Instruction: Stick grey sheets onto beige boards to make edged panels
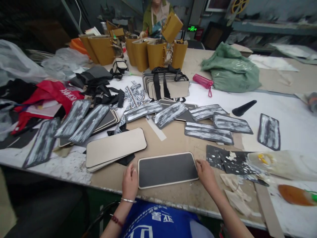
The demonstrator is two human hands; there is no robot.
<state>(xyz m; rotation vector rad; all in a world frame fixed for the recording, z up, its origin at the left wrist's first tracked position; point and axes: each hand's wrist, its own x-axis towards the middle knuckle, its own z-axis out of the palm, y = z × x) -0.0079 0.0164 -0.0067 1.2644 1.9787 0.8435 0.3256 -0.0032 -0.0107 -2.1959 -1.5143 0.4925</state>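
Observation:
A rounded rectangular panel (168,170), dark grey with a beige rim, lies flat on the table in front of me. At its left end, the curled fingers of my left hand (130,181) hold the edge. My right hand (205,172) grips the opposite end, fingertips at the rim; both thumbs are only partly visible. Just beyond on the left is a small stack of beige rounded panels (116,147). Dark grey strips smeared with white, such as one strip (208,132), are spread in an arc behind the panel.
Black pieces splashed with white (234,160) and an orange-brown bottle (296,195) lie to the right. Farther back are a tied panel stack (170,89), a pink pouch (203,81), a green bag (231,69) and mustard-coloured holders (156,54). Another person (155,19) is behind them.

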